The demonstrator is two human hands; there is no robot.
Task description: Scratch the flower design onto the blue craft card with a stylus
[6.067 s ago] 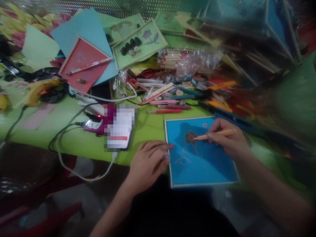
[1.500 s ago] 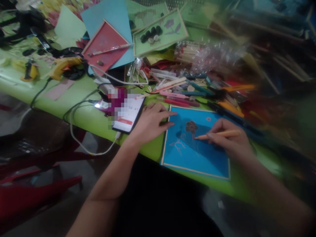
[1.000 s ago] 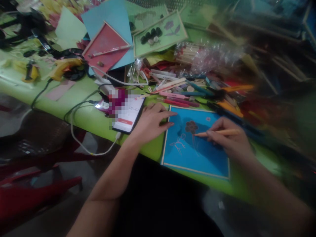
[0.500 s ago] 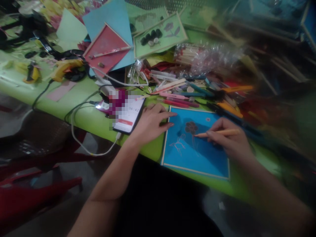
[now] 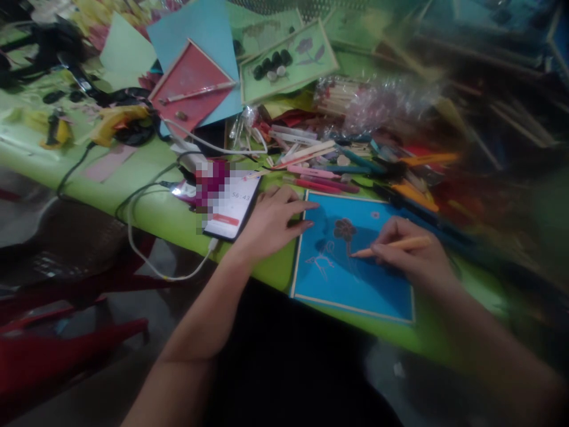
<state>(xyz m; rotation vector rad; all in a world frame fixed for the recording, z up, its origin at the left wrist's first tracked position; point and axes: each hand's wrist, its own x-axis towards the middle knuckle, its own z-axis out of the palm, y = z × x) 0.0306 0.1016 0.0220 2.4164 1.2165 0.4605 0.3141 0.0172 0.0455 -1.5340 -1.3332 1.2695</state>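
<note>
A blue card (image 5: 355,293) with a pale stick border lies at the table's front edge. On it are a dark flower (image 5: 344,230) with a thin drawn stem, and a pinkish outline sketch (image 5: 320,261) to its left. My right hand (image 5: 411,249) pinches an orange pen (image 5: 400,244), whose tip meets the card beside the stem below the flower; whether it is a pen or a marker I cannot tell. Fingers stretched, my left hand (image 5: 278,222) rests by the card's left border, two fingertips over its edge, holding nothing. A phone (image 5: 229,213) lies under or beside that hand.
Behind the card lie pink pens (image 5: 320,179), scattered sticks and scissors-like orange handles (image 5: 415,194). Framed cards, one red (image 5: 195,77) and one green (image 5: 306,71), stand farther back. A yellow glue gun (image 5: 118,121) and white cable (image 5: 155,276) are at left.
My right hand has moved the orange pen's tip slightly down along the flower's stem. The phone's timer went from 56:42 to 56:43. My left hand has stayed in place.
</note>
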